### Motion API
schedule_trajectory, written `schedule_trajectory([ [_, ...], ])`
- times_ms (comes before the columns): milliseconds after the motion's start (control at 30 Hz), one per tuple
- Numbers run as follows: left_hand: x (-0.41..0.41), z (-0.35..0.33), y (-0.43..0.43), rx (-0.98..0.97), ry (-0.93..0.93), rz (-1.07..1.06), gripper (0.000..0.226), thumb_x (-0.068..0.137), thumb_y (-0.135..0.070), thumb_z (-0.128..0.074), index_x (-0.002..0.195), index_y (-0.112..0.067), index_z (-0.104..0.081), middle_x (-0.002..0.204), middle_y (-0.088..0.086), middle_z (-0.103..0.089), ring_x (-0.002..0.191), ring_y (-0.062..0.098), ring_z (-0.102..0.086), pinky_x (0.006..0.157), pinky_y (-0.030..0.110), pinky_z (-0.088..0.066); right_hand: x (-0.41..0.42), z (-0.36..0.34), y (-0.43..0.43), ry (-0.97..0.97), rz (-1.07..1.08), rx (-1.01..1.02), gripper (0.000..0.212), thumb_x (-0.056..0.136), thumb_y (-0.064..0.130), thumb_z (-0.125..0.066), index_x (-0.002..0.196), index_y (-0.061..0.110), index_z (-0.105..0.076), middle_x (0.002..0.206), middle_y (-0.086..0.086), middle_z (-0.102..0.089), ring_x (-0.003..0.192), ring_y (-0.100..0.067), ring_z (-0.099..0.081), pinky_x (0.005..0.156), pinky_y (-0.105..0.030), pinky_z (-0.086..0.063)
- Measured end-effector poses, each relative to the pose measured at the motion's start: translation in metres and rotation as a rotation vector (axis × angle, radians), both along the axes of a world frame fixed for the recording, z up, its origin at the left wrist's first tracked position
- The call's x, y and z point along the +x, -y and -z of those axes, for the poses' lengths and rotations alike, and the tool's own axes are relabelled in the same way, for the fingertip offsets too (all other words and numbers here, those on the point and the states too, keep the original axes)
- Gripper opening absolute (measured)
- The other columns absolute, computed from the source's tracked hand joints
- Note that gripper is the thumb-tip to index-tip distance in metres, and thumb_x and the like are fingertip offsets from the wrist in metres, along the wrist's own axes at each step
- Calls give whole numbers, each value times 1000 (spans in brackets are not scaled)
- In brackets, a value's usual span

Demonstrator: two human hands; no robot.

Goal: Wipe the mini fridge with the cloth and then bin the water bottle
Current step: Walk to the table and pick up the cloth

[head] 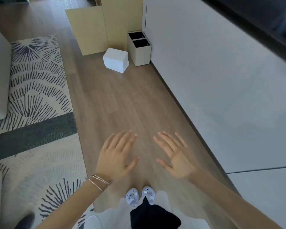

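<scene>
The fingers of the left hand point(116, 156) are spread wide and hold nothing, palm turned down toward the floor. The fingers of the right hand point(175, 156) are also spread and empty, and the two hands hover side by side, a little apart, above the wooden floor point(122, 104). I judge this as a starting pose, with the hands shown free before any work. On the left wrist there are thin bracelets point(98, 181). Below the hands I see two light shoes point(139, 195), so the person stands and looks down.

Further out, a two-part bin point(139, 52) stands against the grey wall point(221, 80), just beside a tall beige cabinet point(106, 27); its open top makes it easy to drop the bottle there later. A white box point(116, 60) sits on the floor close to the bin; I cannot tell if this is the mini fridge. A patterned rug point(36, 83) lies to the left. A dark fabric point(152, 215) hangs near the person's waist; it may be the cloth, but this is not sure. The water bottle is not in view, so both parts of the task seem not yet begun
</scene>
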State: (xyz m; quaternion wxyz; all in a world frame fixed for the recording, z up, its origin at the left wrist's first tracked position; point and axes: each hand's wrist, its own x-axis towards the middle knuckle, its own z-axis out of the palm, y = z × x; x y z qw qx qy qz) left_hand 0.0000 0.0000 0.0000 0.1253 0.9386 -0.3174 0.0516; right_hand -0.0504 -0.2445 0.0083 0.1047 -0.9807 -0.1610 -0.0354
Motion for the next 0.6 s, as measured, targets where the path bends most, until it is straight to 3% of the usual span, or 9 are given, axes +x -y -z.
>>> schedule_trajectory([
  [167,23,-5,-18,-27,56,-13,64,90,-54,-43,141,-16,-51,144,5,-51,131,29,-49,106,48,-38,31,-16,-15,15,-23,-27,62,92,51,-35,146,20,-29,150,-4,-35,140,-15,-24,114,-43,-15],
  [600,111,9,-39,-50,18,-107,65,91,-56,-41,142,-17,-49,144,3,-50,132,27,-47,108,46,-35,143,-4,-34,84,-101,78,59,91,41,-48,143,15,-38,149,-5,-37,140,-17,-29,114,-46,-23],
])
